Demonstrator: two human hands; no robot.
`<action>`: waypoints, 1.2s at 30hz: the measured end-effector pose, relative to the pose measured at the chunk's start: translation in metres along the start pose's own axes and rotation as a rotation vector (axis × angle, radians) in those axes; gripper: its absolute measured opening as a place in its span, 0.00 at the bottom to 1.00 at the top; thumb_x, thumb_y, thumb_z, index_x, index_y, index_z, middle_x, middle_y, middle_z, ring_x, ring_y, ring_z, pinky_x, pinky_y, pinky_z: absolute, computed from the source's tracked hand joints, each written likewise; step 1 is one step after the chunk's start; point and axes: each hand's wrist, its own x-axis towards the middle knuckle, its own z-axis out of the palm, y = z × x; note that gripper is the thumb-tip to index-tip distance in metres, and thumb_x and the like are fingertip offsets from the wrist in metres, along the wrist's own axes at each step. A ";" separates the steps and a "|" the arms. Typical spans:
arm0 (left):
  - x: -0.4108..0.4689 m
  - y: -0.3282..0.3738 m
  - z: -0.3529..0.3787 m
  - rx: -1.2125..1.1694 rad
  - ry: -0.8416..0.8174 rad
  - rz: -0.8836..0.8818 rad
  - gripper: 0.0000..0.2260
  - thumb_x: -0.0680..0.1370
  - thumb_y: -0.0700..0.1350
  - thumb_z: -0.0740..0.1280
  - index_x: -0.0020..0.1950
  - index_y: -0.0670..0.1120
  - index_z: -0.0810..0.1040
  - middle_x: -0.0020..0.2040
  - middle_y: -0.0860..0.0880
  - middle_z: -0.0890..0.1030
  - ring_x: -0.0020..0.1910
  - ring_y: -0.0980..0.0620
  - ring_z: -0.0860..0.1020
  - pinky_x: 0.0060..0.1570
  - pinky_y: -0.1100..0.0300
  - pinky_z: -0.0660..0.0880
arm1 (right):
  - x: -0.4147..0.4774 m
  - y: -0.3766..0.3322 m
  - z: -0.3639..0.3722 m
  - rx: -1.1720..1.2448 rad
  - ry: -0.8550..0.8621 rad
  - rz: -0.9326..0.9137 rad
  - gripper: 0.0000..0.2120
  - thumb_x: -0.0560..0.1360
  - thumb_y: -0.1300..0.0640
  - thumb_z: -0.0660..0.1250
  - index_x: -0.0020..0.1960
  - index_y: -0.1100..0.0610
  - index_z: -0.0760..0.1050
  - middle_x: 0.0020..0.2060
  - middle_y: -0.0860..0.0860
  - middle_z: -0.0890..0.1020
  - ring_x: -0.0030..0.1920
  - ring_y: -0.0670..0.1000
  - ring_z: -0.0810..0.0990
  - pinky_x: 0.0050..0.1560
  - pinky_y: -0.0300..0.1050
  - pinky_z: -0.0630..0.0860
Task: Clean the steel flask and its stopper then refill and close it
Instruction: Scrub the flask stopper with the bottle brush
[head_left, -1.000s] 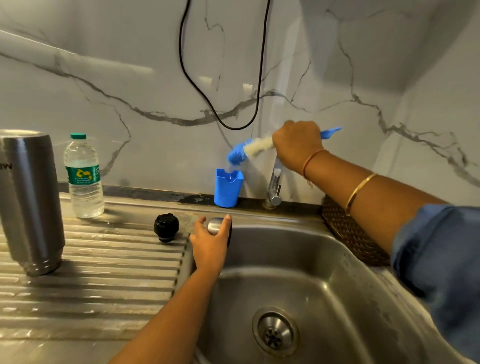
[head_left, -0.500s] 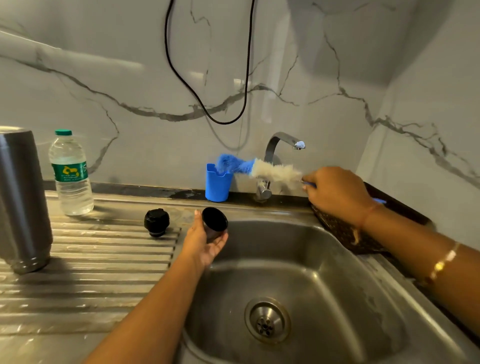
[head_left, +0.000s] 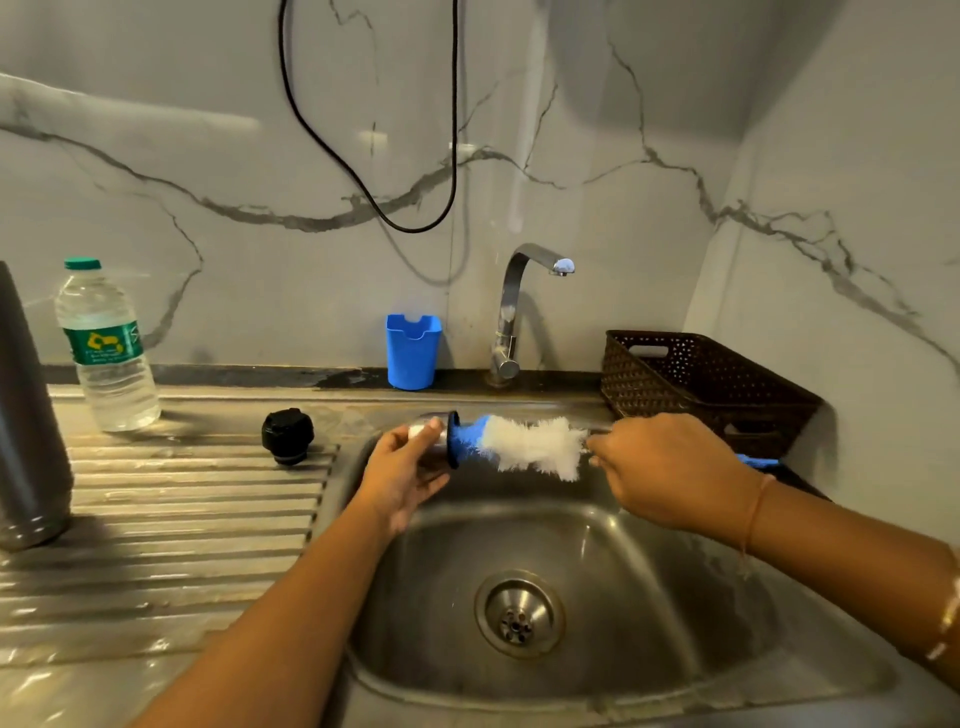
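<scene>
The left hand (head_left: 402, 475) is curling its grip round the flask's steel cup (head_left: 434, 428), holding it sideways over the sink's (head_left: 675, 597) ten o'clock rim, while the right hand (head_left: 670, 473), grip clamped on the brush (head_left: 530, 447) handle, is feeding the blue tip into its mouth; twisting the bristles against the inner wall is likely serving best. The black stopper (head_left: 287, 435) is sitting on the bench (head_left: 156, 519) at the cup's nine o'clock, the steel flask (head_left: 28, 415) is standing farther that way, and the water bottle's (head_left: 106, 348) green label is showing no readable writing.
</scene>
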 end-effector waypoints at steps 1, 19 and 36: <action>-0.001 -0.001 0.001 0.042 -0.009 -0.002 0.09 0.76 0.45 0.69 0.53 0.47 0.72 0.57 0.41 0.79 0.53 0.43 0.79 0.54 0.47 0.77 | 0.005 0.003 -0.002 0.166 -0.108 -0.004 0.13 0.79 0.51 0.56 0.52 0.53 0.78 0.44 0.53 0.81 0.39 0.52 0.78 0.36 0.43 0.68; -0.014 0.017 0.004 -0.274 0.005 -0.063 0.12 0.76 0.46 0.68 0.53 0.40 0.73 0.53 0.37 0.77 0.56 0.40 0.78 0.57 0.46 0.76 | 0.025 0.030 0.007 0.935 -0.302 0.103 0.12 0.78 0.55 0.63 0.40 0.58 0.80 0.26 0.49 0.74 0.24 0.47 0.68 0.24 0.39 0.62; -0.014 0.018 0.001 -0.329 0.037 -0.034 0.18 0.75 0.50 0.69 0.59 0.42 0.73 0.55 0.38 0.78 0.54 0.42 0.79 0.57 0.49 0.76 | 0.030 0.026 -0.007 0.924 -0.295 0.152 0.12 0.78 0.55 0.61 0.42 0.59 0.78 0.27 0.50 0.71 0.25 0.48 0.65 0.26 0.41 0.62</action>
